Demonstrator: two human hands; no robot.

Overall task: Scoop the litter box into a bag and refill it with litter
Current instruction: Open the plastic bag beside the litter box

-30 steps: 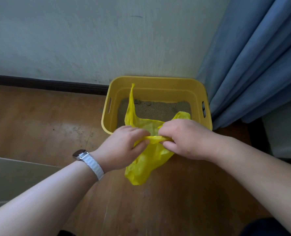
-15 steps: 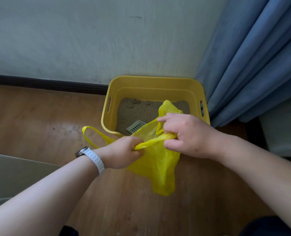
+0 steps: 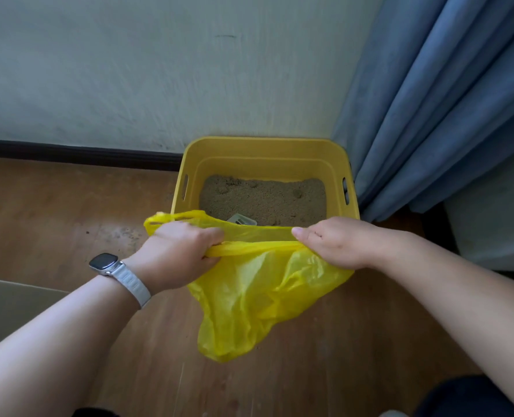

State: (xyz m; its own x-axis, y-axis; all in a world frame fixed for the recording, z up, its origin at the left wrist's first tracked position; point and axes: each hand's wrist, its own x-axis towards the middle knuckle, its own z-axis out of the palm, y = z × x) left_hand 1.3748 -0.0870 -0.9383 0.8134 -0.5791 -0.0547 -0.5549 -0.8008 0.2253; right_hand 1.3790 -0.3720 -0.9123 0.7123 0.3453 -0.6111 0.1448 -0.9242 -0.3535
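Wooden floor (image 3: pixel 54 212) beneath thin, crinkled, translucent yellow bag (image 3: pixel 249 296), mouth stretched wide

Bag (image 3: pixel 249 296): thin yellow plastic film, translucent, glossy, heavily creased; litter box (image 3: pixel 264 143): hard opaque yellow plastic, smooth, matt to satin. Litter (image 3: pixel 264 197) is coarse sandy granules, dull and rough; floor (image 3: pixel 69 206) is wood-look plank, low sheen, scuffed and speckled near the box. Wall (image 3: pixel 129 70) rough matt paint, curtain (image 3: pixel 445 100) matt blue cloth; watch (image 3: pixel 103 261) has a glossy dark face, metal-looking case and pale textile-looking strap (image 3: pixel 130 281).
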